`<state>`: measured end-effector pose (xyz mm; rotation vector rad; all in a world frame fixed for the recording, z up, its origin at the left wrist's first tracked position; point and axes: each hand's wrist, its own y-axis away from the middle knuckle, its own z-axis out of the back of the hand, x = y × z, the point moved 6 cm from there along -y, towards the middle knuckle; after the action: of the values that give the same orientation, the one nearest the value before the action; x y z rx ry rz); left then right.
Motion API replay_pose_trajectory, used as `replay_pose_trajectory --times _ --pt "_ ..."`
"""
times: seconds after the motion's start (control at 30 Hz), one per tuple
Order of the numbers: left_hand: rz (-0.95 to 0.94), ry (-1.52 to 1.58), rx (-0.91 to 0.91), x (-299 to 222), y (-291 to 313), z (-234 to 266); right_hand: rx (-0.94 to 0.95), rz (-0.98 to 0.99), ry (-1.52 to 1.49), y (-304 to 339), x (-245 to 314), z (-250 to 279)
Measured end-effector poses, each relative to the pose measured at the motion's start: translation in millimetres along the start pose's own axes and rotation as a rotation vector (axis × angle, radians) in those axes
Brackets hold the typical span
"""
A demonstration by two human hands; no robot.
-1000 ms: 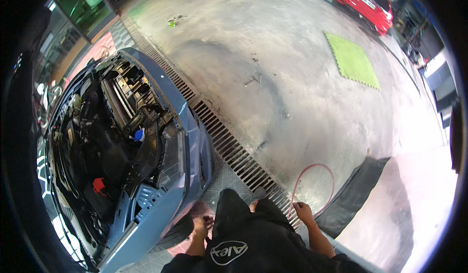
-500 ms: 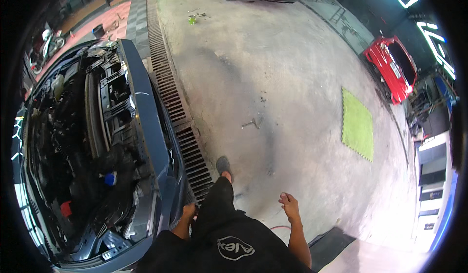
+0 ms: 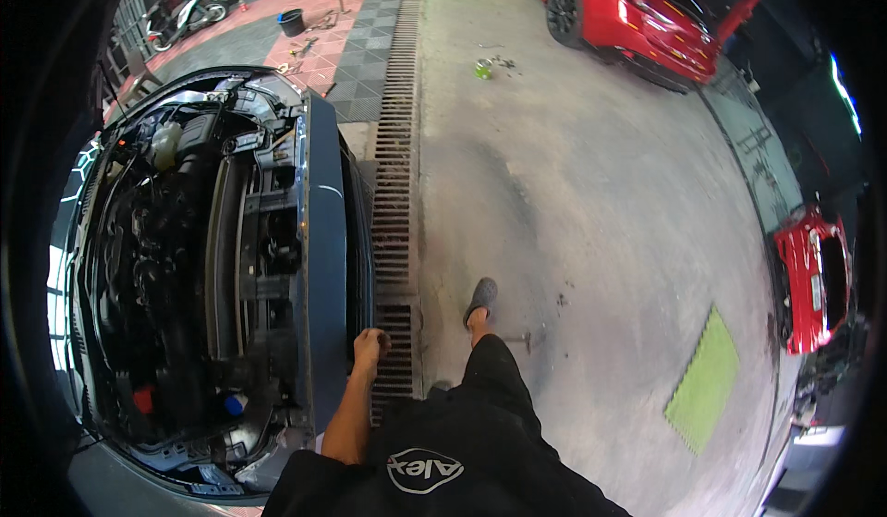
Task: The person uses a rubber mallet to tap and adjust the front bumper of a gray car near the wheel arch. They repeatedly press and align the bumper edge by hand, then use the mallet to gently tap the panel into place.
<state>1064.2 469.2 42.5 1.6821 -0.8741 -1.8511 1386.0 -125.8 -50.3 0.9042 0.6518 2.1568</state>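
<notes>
My left hand (image 3: 371,349) hangs beside the front of a grey-blue car (image 3: 325,240), just above the floor drain grating (image 3: 395,240). Its fingers are loosely curled, and no object shows in them. Whether the hand touches the car I cannot tell. The car's engine bay (image 3: 166,258) lies exposed, with a pale reservoir (image 3: 166,144), a blue cap (image 3: 235,404) and a red part (image 3: 143,400) inside. My right hand is out of the picture. One foot in a grey clog (image 3: 481,300) is forward on the concrete.
A T-shaped tool (image 3: 519,339) lies on the floor by my leg. Further right is a green foam mat (image 3: 704,383). Ahead stand a green can (image 3: 483,70) and a red car (image 3: 637,23); a red car part (image 3: 813,281) is at far right. A black bucket (image 3: 291,23) and motorbike (image 3: 189,13) are at far left.
My view has turned left and moved forward along the car. The left hand has swung forward; the right hand has left the picture. A different step of my legs shows.
</notes>
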Motion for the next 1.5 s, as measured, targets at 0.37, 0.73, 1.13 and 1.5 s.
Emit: replay_pose_trajectory --times 0.37,0.73,1.13,1.5 --pt "0.337 0.166 -0.266 2 -117 -29 -0.168 -0.406 -0.622 -420 207 436" --pt "0.164 0.217 -0.201 -179 -342 -143 -0.106 0.223 -0.287 -769 697 613" --pt "-0.076 0.449 -0.453 -624 -576 -81 0.182 0.034 -0.049 -1051 974 596" --pt "-0.174 0.096 -0.321 -847 -798 -107 0.338 0.132 0.126 -1452 1299 404"
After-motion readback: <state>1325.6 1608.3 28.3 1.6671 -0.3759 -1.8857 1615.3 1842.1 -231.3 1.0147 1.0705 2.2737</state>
